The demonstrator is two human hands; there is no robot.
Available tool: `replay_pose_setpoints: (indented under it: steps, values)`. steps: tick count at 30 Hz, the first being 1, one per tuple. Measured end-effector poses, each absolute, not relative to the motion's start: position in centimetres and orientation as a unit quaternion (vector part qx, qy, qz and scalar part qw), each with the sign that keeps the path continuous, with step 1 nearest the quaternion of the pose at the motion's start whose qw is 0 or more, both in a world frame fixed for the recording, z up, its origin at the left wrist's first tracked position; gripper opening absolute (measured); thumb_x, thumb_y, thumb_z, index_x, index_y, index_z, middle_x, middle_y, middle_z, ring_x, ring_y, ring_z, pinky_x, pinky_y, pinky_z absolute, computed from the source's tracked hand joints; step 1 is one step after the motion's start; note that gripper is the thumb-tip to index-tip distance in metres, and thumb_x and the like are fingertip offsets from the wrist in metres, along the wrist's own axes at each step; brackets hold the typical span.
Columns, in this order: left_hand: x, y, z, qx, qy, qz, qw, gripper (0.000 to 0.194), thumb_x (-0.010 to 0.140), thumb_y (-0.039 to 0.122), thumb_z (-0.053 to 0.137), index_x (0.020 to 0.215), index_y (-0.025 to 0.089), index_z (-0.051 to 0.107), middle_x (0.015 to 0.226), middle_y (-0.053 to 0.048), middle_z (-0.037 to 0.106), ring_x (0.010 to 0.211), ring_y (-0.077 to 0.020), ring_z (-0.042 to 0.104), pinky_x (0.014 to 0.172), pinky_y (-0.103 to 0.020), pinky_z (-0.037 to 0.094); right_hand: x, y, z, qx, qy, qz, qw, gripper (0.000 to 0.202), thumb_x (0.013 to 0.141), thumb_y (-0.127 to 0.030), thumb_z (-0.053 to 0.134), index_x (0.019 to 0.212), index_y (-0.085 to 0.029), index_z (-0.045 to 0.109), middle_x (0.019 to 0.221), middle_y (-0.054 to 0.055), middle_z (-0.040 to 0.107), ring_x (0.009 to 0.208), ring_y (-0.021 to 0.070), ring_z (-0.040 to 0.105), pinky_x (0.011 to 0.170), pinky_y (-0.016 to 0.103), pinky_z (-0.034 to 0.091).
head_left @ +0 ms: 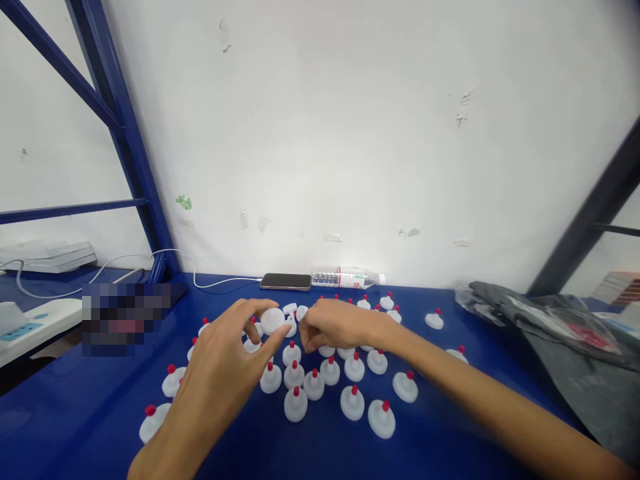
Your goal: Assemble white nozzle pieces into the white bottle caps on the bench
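Observation:
A round white plastic cap (273, 321) is pinched between the thumb and fingers of my left hand (227, 347), its flat face toward me. Just right of it, my right hand (333, 325) has its fingers curled down and pressed together; whatever they hold, if anything, is hidden. Small white plastic pieces (290, 311) lie in a little heap between both hands. Around and below the hands stand many white disc-shaped caps with red tips, such as one white cap with a red tip (296, 405) at the front.
A phone (285, 282) on a white cable and a clear plastic bottle (347, 277) lie along the wall on the blue table (240, 447). At right are grey bagged items (550, 327). A power strip (40, 323) sits at left beside a blue metal frame (127, 147).

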State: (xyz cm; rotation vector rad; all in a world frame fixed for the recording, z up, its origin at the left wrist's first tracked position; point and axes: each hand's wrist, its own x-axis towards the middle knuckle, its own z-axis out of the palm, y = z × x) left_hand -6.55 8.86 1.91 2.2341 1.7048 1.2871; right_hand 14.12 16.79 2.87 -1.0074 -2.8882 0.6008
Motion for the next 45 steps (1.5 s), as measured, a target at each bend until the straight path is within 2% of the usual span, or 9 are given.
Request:
replay_pose_setpoints:
  steps: [6, 11, 13, 20, 24, 31, 38, 45]
  values:
    - [-6.6, 9.0, 1.3, 0.732, 0.565, 0.379, 0.033, 0.042, 0.088, 0.057, 0.056, 0.114, 0.026, 0.07, 0.082, -0.001, 0.068, 0.065, -0.0204, 0.063, 0.065, -0.034, 0.048, 15.1, 16.4, 5.5, -0.327, -0.912, 0.22, 0.112, 0.015, 0.096, -0.024, 0.059, 0.1, -0.018, 0.071, 0.092, 0.004, 0.077, 0.08, 0.015, 0.07, 0.068, 0.025, 0.05]
    - [-6.4, 9.1, 0.9, 0.742, 0.583, 0.33, 0.041, 0.04, 0.089, 0.054, 0.055, 0.115, 0.028, 0.07, 0.087, -0.001, 0.063, 0.069, -0.0202, 0.061, 0.065, -0.034, 0.045, 14.9, 15.6, 7.2, -0.263, -0.888, 0.297, 0.232, 0.023, 0.095, -0.037, 0.064, 0.1, -0.018, 0.075, 0.093, 0.004, 0.076, 0.083, 0.0159, 0.069, 0.068, 0.026, 0.051]
    - [-6.3, 9.1, 1.0, 0.741, 0.587, 0.323, 0.044, 0.038, 0.09, 0.054, 0.054, 0.116, 0.029, 0.069, 0.088, -0.001, 0.062, 0.071, -0.0201, 0.061, 0.066, -0.034, 0.044, 14.6, 15.2, 7.3, -0.255, -0.88, 0.311, 0.252, 0.025, 0.094, -0.039, 0.066, 0.101, -0.018, 0.076, 0.091, 0.004, 0.076, 0.081, 0.0161, 0.068, 0.068, 0.026, 0.05]
    - [-6.0, 8.9, 1.2, 0.732, 0.595, 0.325, 0.063, 0.042, 0.091, 0.06, 0.052, 0.114, 0.028, 0.069, 0.088, -0.001, 0.062, 0.073, -0.0205, 0.06, 0.068, -0.035, 0.043, 14.2, 15.0, 7.4, -0.263, -0.857, 0.336, 0.289, 0.025, 0.095, -0.041, 0.063, 0.099, -0.021, 0.077, 0.088, 0.002, 0.073, 0.069, 0.0113, 0.056, 0.06, 0.025, 0.042]
    - [-6.1, 9.0, 1.1, 0.736, 0.592, 0.322, 0.064, 0.042, 0.091, 0.059, 0.052, 0.113, 0.028, 0.069, 0.088, -0.001, 0.061, 0.075, -0.0209, 0.059, 0.069, -0.035, 0.043, 14.2, 15.2, 7.0, -0.233, -0.821, 0.418, 0.311, 0.023, 0.086, -0.04, 0.075, 0.095, -0.02, 0.075, 0.09, 0.003, 0.075, 0.081, 0.0142, 0.066, 0.072, 0.026, 0.049]
    - [-6.1, 9.0, 1.3, 0.738, 0.584, 0.333, 0.065, 0.041, 0.09, 0.059, 0.053, 0.112, 0.029, 0.071, 0.084, 0.0, 0.061, 0.071, -0.0193, 0.058, 0.068, -0.035, 0.043, 13.8, 15.6, 6.3, -0.224, -0.811, 0.429, 0.328, 0.023, 0.082, -0.038, 0.079, 0.093, -0.019, 0.076, 0.087, 0.004, 0.076, 0.082, 0.0169, 0.069, 0.072, 0.028, 0.052]
    - [-6.2, 9.0, 1.3, 0.725, 0.589, 0.355, 0.038, 0.044, 0.09, 0.059, 0.051, 0.113, 0.026, 0.07, 0.081, 0.0, 0.061, 0.065, -0.0186, 0.059, 0.065, -0.035, 0.043, 14.2, 15.2, 7.1, -0.25, -0.856, 0.341, 0.296, 0.027, 0.093, -0.043, 0.066, 0.099, -0.02, 0.08, 0.087, 0.003, 0.074, 0.067, 0.0118, 0.051, 0.057, 0.026, 0.038]
    - [-6.2, 9.0, 1.0, 0.734, 0.582, 0.346, 0.05, 0.039, 0.091, 0.055, 0.053, 0.118, 0.032, 0.069, 0.082, 0.002, 0.058, 0.065, -0.0173, 0.057, 0.064, -0.033, 0.043, 14.2, 15.4, 6.5, -0.258, -0.864, 0.339, 0.268, 0.033, 0.094, -0.049, 0.063, 0.096, -0.02, 0.08, 0.075, 0.0, 0.065, 0.059, 0.0097, 0.038, 0.051, 0.025, 0.029]
